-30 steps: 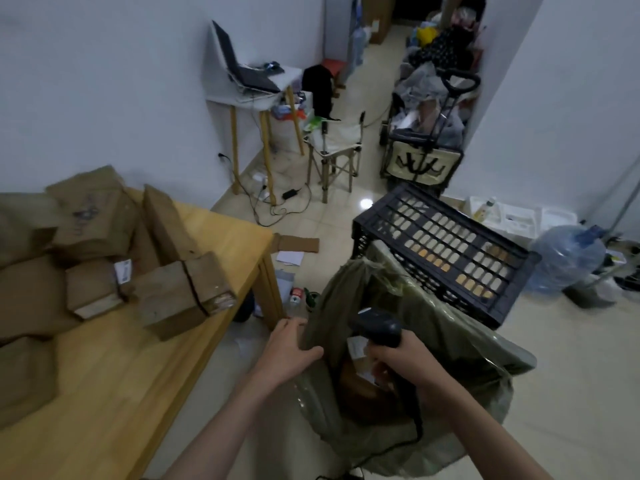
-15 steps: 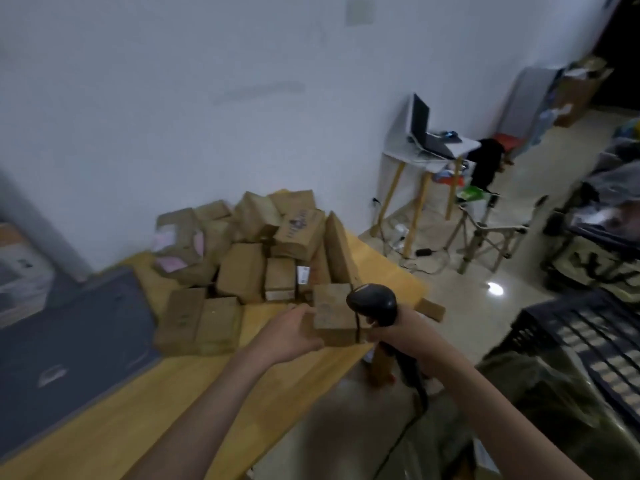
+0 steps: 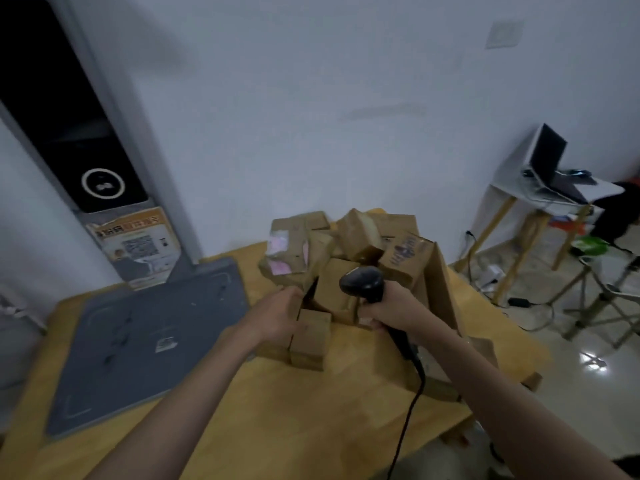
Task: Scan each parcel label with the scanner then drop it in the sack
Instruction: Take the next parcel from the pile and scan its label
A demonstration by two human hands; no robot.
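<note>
Near table [image 3: 277,420] far edge: left hand [image 3: 277,315] grips parcel [image 3: 311,336]

The right hand [image 3: 388,308] is gripping the black scanner [image 3: 362,282], its cable [image 3: 408,403] trailing down over the wooden table [image 3: 294,410]. The left hand [image 3: 277,315] is resting against a small brown parcel [image 3: 311,336] at the front of the parcel pile [image 3: 353,247]. A grey mat [image 3: 145,341] is lying on the table's left part, and a laptop [image 3: 550,161] is sitting on a white side table [image 3: 540,197] by the wall
</note>
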